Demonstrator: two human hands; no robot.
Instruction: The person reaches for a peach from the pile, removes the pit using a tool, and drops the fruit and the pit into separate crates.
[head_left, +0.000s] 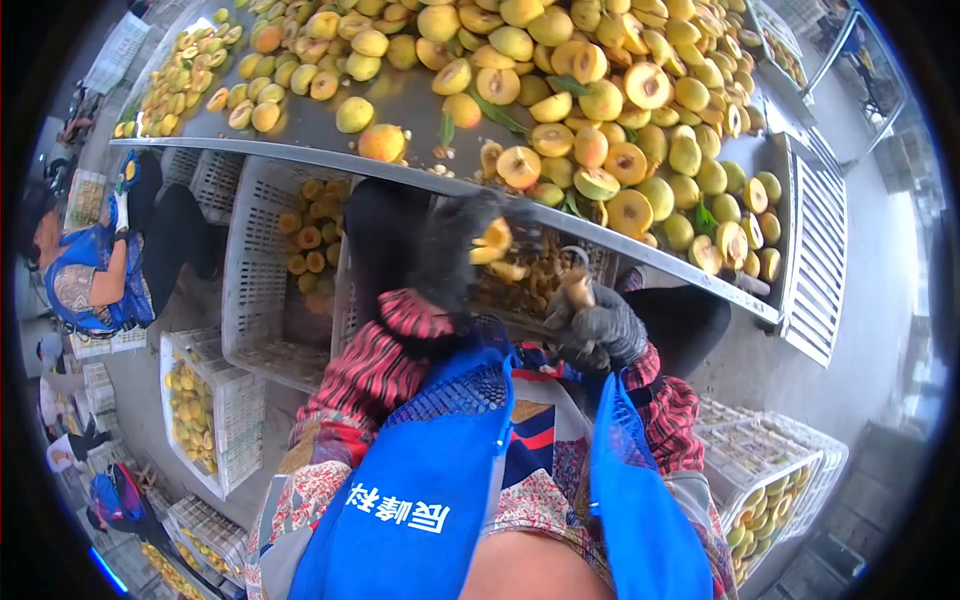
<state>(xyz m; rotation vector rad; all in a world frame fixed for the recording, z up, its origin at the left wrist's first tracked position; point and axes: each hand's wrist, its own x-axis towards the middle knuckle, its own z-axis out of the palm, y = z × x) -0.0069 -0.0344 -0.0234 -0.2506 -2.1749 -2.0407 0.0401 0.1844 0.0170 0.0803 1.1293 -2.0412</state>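
Note:
My left hand (455,245), in a dark glove and smeared by motion, is at the table's front edge with a yellow peach half (492,238) at its fingers. Another peach piece (508,271) shows just below it. To its right, my right hand (608,328), in a grey glove, is closed around the short light-brown handle of a pitting tool (577,288), whose curved metal end points up. Beneath both hands is a crate (535,285) holding pits and scraps. Whole and halved peaches (600,100) are heaped on the metal table (300,140) ahead.
A white crate (240,270) with peach halves stands beside my left leg. More filled crates stand behind at left (235,420) and right (750,450). A slatted metal panel (815,250) borders the table's right end. A co-worker (95,260) in a blue apron sits at left.

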